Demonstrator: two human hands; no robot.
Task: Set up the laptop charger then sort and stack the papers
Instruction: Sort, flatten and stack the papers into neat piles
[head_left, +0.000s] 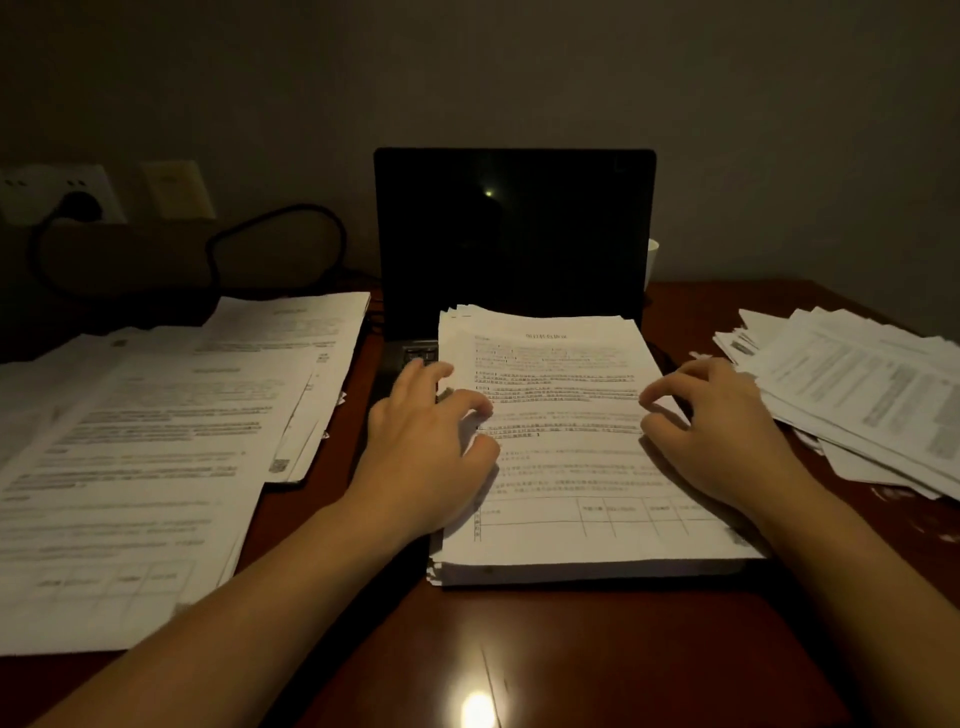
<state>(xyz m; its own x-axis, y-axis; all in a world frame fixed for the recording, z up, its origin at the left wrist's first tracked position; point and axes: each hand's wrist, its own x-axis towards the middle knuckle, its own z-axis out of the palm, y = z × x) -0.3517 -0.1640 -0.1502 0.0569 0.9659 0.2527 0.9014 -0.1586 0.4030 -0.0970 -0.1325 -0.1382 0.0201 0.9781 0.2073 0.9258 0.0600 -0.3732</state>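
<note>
As they rest on the paper stack (563, 470), left hand (423, 449) and right hand (719, 431) lie relaxed.

we see our two arms in dim light, left hand (426, 447) and right hand (722, 431) ungloved, left forearm (249, 597) and right forearm (857, 571) bare to the near edge

A dim room. A plain grey-brown wall (519, 78) fills the upper half, darker toward the corners. On its left side sit 2 plates side by side: a white socket plate (31, 187) and a yellowish plate (179, 189). Below, a glossy red-brown wooden desk (597, 649) spreads toward the viewer, with 1 bright spot of reflected light (478, 709) near its front edge.
</note>
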